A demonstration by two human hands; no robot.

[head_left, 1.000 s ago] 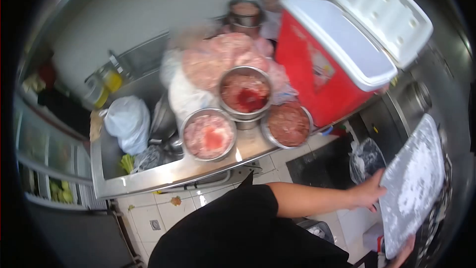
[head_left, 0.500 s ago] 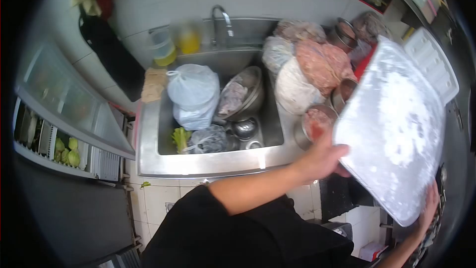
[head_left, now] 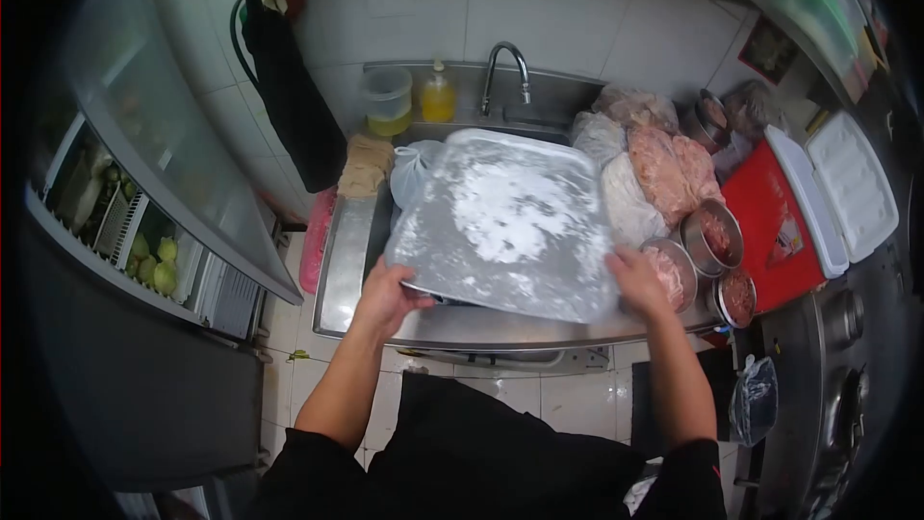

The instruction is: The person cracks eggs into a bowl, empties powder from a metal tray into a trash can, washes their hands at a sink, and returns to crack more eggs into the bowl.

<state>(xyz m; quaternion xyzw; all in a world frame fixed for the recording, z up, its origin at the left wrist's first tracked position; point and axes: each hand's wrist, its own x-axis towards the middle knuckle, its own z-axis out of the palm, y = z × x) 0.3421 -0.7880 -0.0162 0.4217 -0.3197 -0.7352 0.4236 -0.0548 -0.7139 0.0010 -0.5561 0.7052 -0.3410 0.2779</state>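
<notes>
A wide grey metal tray (head_left: 433, 241), its surface patched with white that looks like frost or powder, is held up over the sink (head_left: 337, 265). My left hand (head_left: 387, 302) grips its near left corner. At the right edge my right hand (head_left: 637, 281) holds on, close to a steel pot of pale raw meat (head_left: 674, 274). Most of the basin is hidden beneath the tray; part of a tied white plastic bag (head_left: 410, 173) shows behind its left side.
Bags of raw meat (head_left: 664, 169) and several steel pots stand on the right counter, beside a red cooler (head_left: 770, 202) with its lid up. A faucet (head_left: 505, 72) rises behind the sink. The fridge door (head_left: 183, 135) hangs open at left.
The tray has swung from the right side leftward over the sink and now lies flatter. Both hands moved left with it, and the red cooler came into fuller view.
</notes>
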